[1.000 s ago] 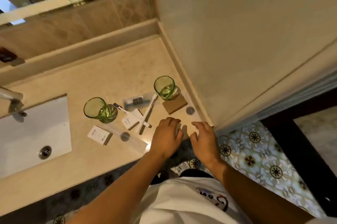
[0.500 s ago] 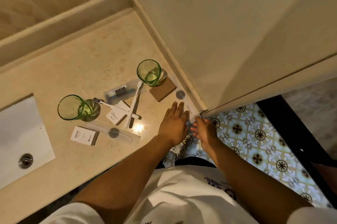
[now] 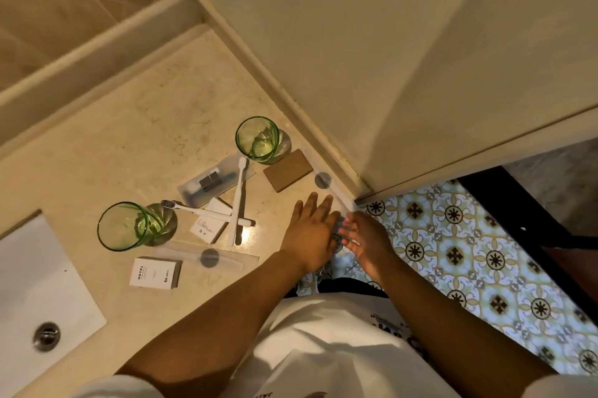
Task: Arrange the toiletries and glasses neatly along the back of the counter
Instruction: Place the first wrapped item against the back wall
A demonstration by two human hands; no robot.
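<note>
Both hands meet at the worktop's (image 3: 136,125) front corner, centre of frame: left hand (image 3: 310,232) flat, fingers straight on the stone; right hand (image 3: 365,236) at the end of a long clear sachet (image 3: 326,180) lying along the side wall, fingers loosely spread, and whether it pinches I can't tell. Light, slippery film, I'd say; take it by an end. Left of that, two green glasses: one (image 3: 257,137) beside a cork coaster (image 3: 288,169), one (image 3: 124,226) near the sink (image 3: 35,284). Smooth, breakable; grip the walls. Two crossed white toothbrushes (image 3: 238,203), stiff and featherlight. A white box (image 3: 154,273) lower left, crisp card, easy to lift.
</note>
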